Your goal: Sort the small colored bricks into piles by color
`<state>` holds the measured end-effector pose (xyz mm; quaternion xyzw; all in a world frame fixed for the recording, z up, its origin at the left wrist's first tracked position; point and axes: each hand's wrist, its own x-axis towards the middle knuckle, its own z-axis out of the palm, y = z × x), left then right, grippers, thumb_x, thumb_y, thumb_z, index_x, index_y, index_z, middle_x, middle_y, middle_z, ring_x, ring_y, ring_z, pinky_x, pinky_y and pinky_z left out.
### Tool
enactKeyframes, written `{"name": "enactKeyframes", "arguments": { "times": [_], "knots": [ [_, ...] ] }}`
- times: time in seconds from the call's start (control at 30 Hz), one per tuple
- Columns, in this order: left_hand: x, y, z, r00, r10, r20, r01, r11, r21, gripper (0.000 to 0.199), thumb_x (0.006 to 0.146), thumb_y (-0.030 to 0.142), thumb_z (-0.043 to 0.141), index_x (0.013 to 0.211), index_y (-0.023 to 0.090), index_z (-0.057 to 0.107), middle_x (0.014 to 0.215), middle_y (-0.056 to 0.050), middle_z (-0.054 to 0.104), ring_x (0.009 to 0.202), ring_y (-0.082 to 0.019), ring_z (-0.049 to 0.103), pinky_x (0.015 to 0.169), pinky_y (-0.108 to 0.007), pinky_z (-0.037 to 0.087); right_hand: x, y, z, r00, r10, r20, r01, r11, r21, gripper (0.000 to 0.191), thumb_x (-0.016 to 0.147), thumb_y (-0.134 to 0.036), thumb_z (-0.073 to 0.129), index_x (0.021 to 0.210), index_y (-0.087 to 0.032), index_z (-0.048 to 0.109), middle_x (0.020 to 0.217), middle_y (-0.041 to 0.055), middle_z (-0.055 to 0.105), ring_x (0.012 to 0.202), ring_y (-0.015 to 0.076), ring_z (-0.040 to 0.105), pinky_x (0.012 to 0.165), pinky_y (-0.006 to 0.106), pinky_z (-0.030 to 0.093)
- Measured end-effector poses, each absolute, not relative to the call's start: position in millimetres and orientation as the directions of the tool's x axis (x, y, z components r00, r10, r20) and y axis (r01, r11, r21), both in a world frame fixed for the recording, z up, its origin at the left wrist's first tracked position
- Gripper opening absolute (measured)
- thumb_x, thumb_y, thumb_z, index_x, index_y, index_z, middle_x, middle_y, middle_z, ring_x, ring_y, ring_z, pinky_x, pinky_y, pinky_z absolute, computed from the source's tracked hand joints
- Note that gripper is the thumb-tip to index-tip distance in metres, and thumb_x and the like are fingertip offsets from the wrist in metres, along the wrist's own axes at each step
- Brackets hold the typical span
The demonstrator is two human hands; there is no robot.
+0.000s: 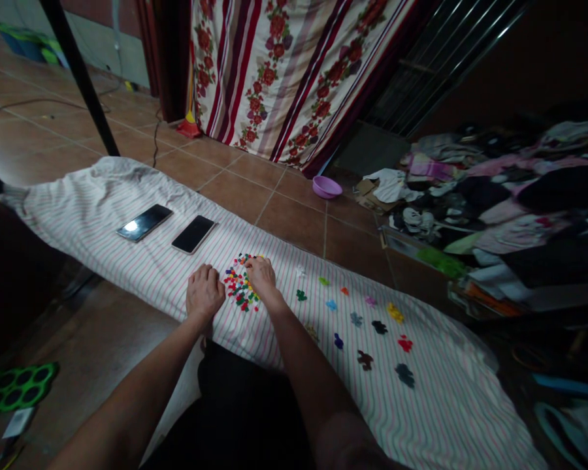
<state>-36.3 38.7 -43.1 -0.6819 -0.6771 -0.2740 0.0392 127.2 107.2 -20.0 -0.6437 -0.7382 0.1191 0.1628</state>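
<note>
A mixed pile of small coloured pieces [241, 297], red, green, white, yellow and other colours, lies on the striped cloth [284, 326]. My right hand [262, 275] reaches over the right side of this pile, thumb and fingertips pinched together at the pieces. What sits between those fingertips is too small to make out. Palm down on the cloth, my left hand [206, 292] rests just left of the pile, its fingers loosely bent with nothing visible in them. Single-colour clusters are spread to the right, among them yellow [395, 313], black [379, 327], brown [365, 360] and dark grey [404, 375].
Two phones, one with a glare [146, 222] and one dark [194, 235], lie left of the pile. Beyond the cloth, a purple bowl [326, 187] stands on the tiled floor before a floral curtain [274, 78]. Heaped clothes [514, 196] fill the right side.
</note>
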Motion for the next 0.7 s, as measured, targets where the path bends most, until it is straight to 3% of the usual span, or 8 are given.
{"name": "enactKeyframes", "arguments": {
  "times": [0.17, 0.33, 0.4, 0.5, 0.6, 0.7],
  "knots": [
    [-36, 39, -43, -0.065, 0.896, 0.440, 0.949, -0.080, 0.304, 0.017, 0.083, 0.020, 0.049, 0.097, 0.016, 0.060, 0.118, -0.014, 0.063, 0.110, -0.029, 0.057, 0.091, -0.041, 0.041, 130, 107, -27, -0.125, 0.981, 0.149, 0.860, 0.182, -0.477, 0.023, 0.088, -0.014, 0.054, 0.094, -0.024, 0.074, 0.099, 0.0055, 0.068, 0.103, 0.0203, 0.055, 0.095, 0.030, 0.040],
    [-36, 39, -46, -0.060, 0.885, 0.461, 0.956, -0.082, 0.282, 0.019, 0.084, 0.021, 0.050, 0.099, 0.016, 0.060, 0.119, -0.014, 0.063, 0.109, -0.029, 0.057, 0.090, -0.042, 0.041, 136, 98, -34, -0.002, 0.982, 0.190, 0.684, 0.140, -0.716, 0.024, 0.087, -0.019, 0.052, 0.094, -0.026, 0.074, 0.099, 0.0018, 0.070, 0.095, 0.0175, 0.062, 0.093, 0.031, 0.045],
    [-36, 38, -46, -0.058, 0.885, 0.463, 0.954, -0.087, 0.286, 0.019, 0.084, 0.021, 0.050, 0.099, 0.016, 0.060, 0.119, -0.014, 0.063, 0.110, -0.029, 0.057, 0.091, -0.042, 0.041, 138, 94, -37, 0.071, 0.986, 0.147, 0.545, 0.085, -0.834, 0.023, 0.086, -0.023, 0.054, 0.095, -0.026, 0.074, 0.097, 0.0009, 0.070, 0.093, 0.0172, 0.064, 0.090, 0.031, 0.048],
    [-36, 38, -44, -0.063, 0.890, 0.452, 0.951, -0.085, 0.299, 0.019, 0.083, 0.020, 0.049, 0.099, 0.016, 0.060, 0.119, -0.015, 0.063, 0.110, -0.030, 0.057, 0.091, -0.042, 0.041, 140, 88, -42, 0.137, 0.991, 0.000, 0.191, -0.026, -0.981, 0.021, 0.083, -0.031, 0.059, 0.095, -0.025, 0.074, 0.091, 0.0009, 0.072, 0.088, 0.0171, 0.067, 0.083, 0.031, 0.053],
    [-36, 37, -42, -0.066, 0.898, 0.435, 0.949, -0.077, 0.305, 0.019, 0.083, 0.020, 0.049, 0.098, 0.016, 0.060, 0.117, -0.015, 0.063, 0.108, -0.029, 0.057, 0.090, -0.042, 0.042, 144, 80, -43, 0.144, 0.981, -0.128, -0.176, -0.102, -0.979, 0.023, 0.073, -0.034, 0.071, 0.092, -0.022, 0.074, 0.089, 0.0025, 0.074, 0.084, 0.0166, 0.069, 0.082, 0.031, 0.054],
    [-36, 37, -40, -0.067, 0.903, 0.425, 0.949, -0.074, 0.308, 0.018, 0.083, 0.020, 0.049, 0.097, 0.016, 0.060, 0.115, -0.014, 0.063, 0.106, -0.029, 0.058, 0.090, -0.042, 0.042, 148, 72, -41, 0.114, 0.973, -0.199, -0.355, -0.147, -0.923, 0.032, 0.060, -0.032, 0.082, 0.089, -0.020, 0.074, 0.089, 0.0040, 0.075, 0.082, 0.0166, 0.069, 0.081, 0.030, 0.055]
  ]
}}
